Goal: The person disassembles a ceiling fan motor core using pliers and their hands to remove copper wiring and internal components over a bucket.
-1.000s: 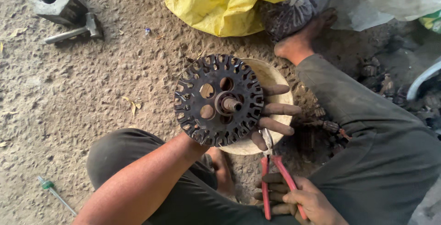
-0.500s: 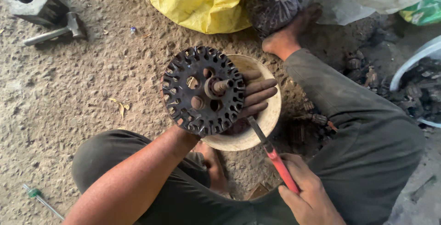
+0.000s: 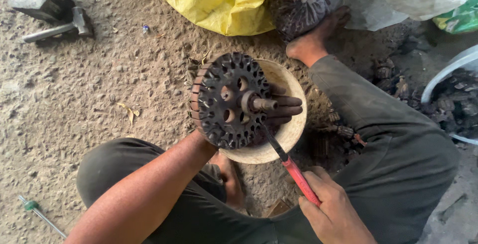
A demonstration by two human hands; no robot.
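Gritty concrete floor [image 3: 99,99] underneath. Left hand [image 3: 284,107] clasped behind dark slotted rotor disc [image 3: 229,102], tilting its face up over pale bowl [image 3: 291,134], likely for access. Right hand [image 3: 331,209] closed on red-handled pliers [image 3: 291,167], tip probing disc's lower edge. Yellow sack [image 3: 234,0] beyond bowl.

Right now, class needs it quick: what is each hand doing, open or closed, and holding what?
Left hand: closed around the dark slotted metal disc, holding it above the round bowl.
Right hand: closed on the red-handled tool.
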